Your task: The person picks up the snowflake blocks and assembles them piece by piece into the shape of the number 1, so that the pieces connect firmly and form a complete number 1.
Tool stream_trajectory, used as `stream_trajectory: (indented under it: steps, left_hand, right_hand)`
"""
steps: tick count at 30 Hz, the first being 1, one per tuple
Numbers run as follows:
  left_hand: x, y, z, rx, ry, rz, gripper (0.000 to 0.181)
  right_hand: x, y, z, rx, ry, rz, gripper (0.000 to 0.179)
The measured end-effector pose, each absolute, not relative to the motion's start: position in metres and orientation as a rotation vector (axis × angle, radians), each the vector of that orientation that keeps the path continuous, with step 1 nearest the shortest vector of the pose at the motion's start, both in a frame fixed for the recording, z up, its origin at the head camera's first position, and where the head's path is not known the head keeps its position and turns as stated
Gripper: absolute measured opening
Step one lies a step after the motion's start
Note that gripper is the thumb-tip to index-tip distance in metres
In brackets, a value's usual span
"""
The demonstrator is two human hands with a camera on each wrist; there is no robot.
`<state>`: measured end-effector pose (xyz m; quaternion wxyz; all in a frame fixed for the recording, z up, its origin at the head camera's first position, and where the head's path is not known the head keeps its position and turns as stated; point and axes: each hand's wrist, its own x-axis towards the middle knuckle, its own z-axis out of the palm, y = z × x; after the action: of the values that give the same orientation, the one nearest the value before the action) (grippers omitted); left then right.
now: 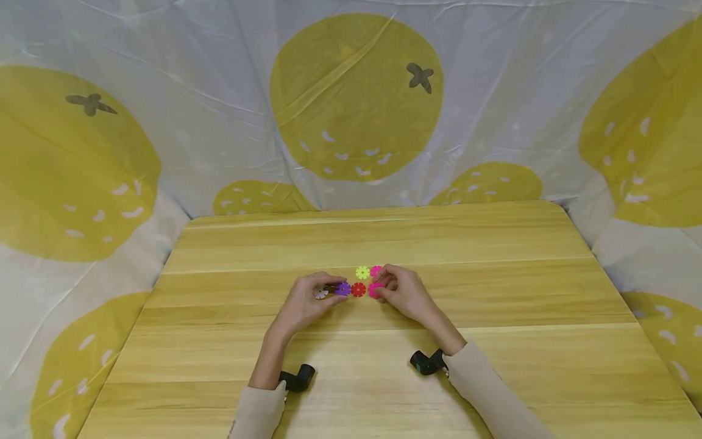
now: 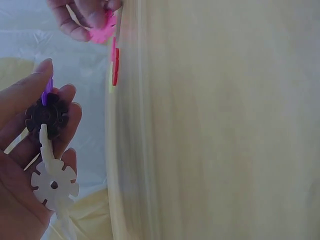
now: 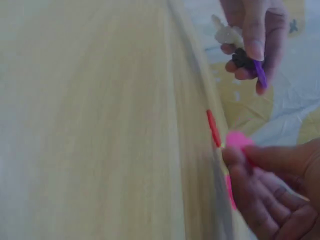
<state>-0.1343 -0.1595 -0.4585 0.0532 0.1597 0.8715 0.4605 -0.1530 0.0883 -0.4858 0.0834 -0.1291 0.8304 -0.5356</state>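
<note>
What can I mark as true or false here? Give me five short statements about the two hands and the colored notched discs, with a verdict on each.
1. The left hand holds a purple disc joined to a black disc. True.
2. The right hand holds nothing. False: it pinches a pink disc between thumb and finger.
3. The red disc lies on the wooden table. True.
4. The yellow-green disc is in the left hand. False: it lies on the table, next to a second pink disc.
5. A white disc is part of the left hand's joined chain. True.
</note>
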Motion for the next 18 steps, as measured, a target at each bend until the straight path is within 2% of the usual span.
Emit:
stream_trajectory:
  steps: [7, 18]
  left_hand:
    - [-0.135, -0.161, -0.458, 0.536, 2.638, 1.411, 0.031]
    - [-0.135, -0.159, -0.453, 0.566, 2.626, 1.419, 0.029]
  right_hand:
    - [-0.151, 0.084, -0.484, -0.462, 2.231, -1.855, 0.019]
    - [-0.148, 0.075, -0.481, -0.473, 2.275, -1.917, 0.016]
